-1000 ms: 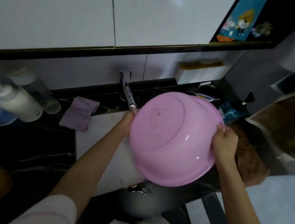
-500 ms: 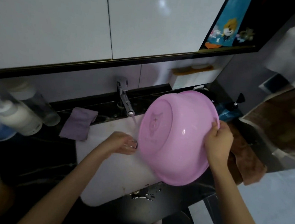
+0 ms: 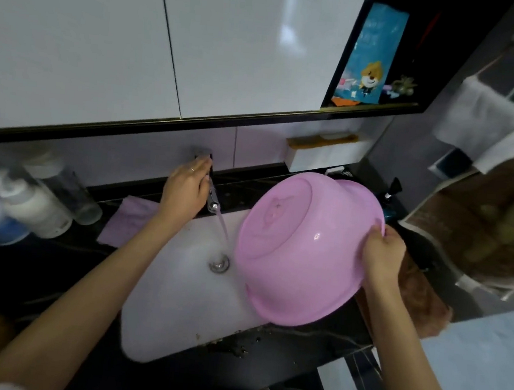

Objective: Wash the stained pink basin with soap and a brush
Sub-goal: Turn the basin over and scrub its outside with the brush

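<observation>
Holds tilted pink basin (image 3: pixel 300 248) by rim in right hand (image 3: pixel 382 258), centre right; curls left hand (image 3: pixel 185 185) over tap (image 3: pixel 213 199), upper centre.

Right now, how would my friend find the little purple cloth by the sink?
Start at the white sink in the black counter. Look just past its back left corner, between the tap and the bottles. The cloth lies flat there, the only soft purple thing on the counter; its neighbours are tall plastic bottles.
</observation>
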Demonstrator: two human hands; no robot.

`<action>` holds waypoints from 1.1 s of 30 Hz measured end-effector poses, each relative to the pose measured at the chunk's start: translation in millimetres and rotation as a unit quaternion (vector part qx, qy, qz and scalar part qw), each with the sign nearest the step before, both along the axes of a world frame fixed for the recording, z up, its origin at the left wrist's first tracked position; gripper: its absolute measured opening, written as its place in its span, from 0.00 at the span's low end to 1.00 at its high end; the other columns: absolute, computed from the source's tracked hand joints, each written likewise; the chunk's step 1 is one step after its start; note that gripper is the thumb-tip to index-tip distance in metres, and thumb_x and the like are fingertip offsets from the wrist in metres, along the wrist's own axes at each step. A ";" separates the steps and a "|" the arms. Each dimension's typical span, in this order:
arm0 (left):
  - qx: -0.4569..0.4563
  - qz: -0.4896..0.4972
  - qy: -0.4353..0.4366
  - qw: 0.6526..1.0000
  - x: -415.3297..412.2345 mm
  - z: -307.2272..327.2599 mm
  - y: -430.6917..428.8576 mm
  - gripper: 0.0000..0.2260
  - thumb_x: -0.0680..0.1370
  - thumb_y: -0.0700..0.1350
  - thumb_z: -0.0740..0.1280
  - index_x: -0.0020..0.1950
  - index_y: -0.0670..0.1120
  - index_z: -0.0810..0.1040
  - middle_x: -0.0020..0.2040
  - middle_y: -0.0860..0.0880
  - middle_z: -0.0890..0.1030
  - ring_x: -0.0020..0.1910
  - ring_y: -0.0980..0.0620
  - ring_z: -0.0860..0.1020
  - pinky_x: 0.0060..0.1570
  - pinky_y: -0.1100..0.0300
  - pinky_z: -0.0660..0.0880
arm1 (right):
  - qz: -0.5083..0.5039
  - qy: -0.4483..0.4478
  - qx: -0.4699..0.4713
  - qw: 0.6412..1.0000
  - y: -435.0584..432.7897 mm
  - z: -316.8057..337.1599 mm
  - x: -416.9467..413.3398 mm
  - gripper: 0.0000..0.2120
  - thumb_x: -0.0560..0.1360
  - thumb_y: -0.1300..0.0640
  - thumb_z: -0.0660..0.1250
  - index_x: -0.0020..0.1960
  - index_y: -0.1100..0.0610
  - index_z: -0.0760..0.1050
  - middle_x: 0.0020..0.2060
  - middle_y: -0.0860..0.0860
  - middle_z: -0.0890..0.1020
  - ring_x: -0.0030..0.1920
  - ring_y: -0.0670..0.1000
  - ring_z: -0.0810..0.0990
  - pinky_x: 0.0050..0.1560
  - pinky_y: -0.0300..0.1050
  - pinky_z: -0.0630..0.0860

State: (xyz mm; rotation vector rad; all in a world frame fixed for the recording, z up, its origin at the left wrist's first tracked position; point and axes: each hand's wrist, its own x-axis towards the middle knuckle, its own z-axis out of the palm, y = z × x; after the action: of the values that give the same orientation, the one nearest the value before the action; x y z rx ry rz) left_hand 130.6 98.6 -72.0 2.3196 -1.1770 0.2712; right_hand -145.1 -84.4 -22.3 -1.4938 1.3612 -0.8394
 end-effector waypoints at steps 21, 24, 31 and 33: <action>-0.207 0.130 0.665 0.706 -91.8 42.9 67.6 0.27 0.79 0.64 0.48 0.56 0.43 0.73 0.57 0.44 0.75 0.51 0.45 0.78 0.42 0.48 0.78 | 0.532 0.087 -0.440 0.718 50.9 -1.2 -49.3 0.18 0.75 0.42 0.59 0.61 0.50 0.67 0.37 0.49 0.82 0.30 0.49 0.78 0.31 0.41 0.76; -0.233 0.128 0.694 0.669 -117.8 47.6 90.0 0.30 0.75 0.68 0.49 0.48 0.43 0.73 0.52 0.44 0.77 0.51 0.43 0.78 0.35 0.48 0.80 | 0.557 0.076 -0.526 0.639 52.4 -7.0 -61.6 0.14 0.75 0.46 0.60 0.56 0.51 0.69 0.32 0.48 0.80 0.26 0.50 0.77 0.26 0.36 0.69; -0.223 0.160 0.682 0.678 -174.3 55.2 129.9 0.42 0.53 0.74 0.70 0.55 0.44 0.76 0.53 0.44 0.79 0.43 0.48 0.83 0.37 0.49 0.80 | 0.601 -0.014 -0.611 0.515 45.5 -25.6 -77.9 0.12 0.72 0.54 0.63 0.54 0.55 0.74 0.34 0.48 0.81 0.28 0.50 0.77 0.27 0.39 0.68; -0.214 0.175 0.673 0.687 -193.1 59.9 134.5 0.37 0.61 0.72 0.67 0.57 0.45 0.76 0.53 0.44 0.79 0.44 0.47 0.83 0.37 0.50 0.80 | 0.605 -0.051 -0.633 0.481 42.1 -30.5 -81.9 0.11 0.73 0.55 0.64 0.54 0.55 0.70 0.33 0.48 0.80 0.28 0.49 0.76 0.28 0.40 0.68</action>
State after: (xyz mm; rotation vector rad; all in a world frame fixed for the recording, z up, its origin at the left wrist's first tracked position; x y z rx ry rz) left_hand -62.6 233.1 -12.1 1.5436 0.1091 -0.8427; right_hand -227.0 -42.3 -52.8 -2.7035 -1.0209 -0.8024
